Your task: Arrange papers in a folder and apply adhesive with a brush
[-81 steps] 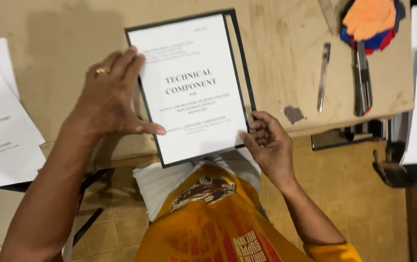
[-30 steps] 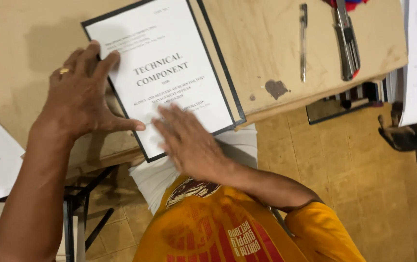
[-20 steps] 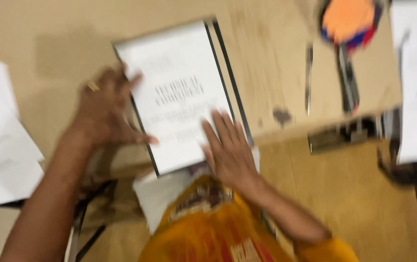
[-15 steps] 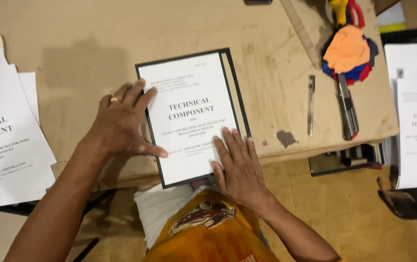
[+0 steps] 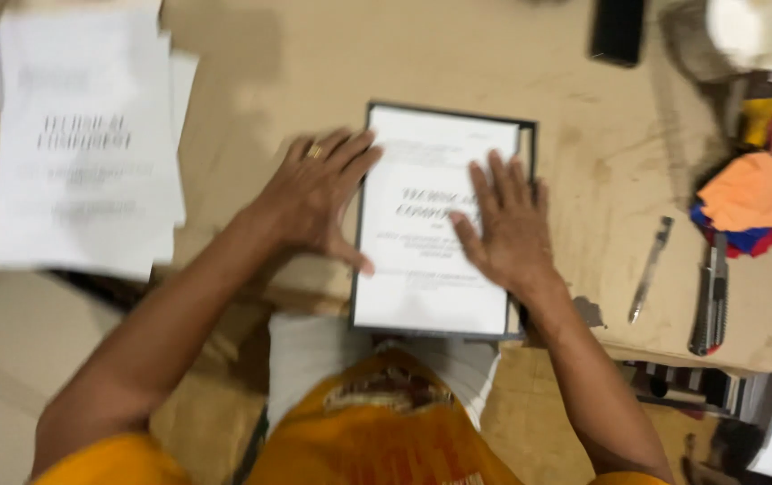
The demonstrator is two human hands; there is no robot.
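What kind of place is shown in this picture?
Probably a small document-binding or print workshop: a worn wooden worktable, a black-edged bound document under both hands, a stack of printed sheets, and a utility knife.

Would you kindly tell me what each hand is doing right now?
Left hand: open, flat on the bound document's left edge.
Right hand: open, palm flat on its cover.

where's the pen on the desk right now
In the head view the pen lies on the wooden desk, to the right of the right hand and the bound document, just left of the utility knife.
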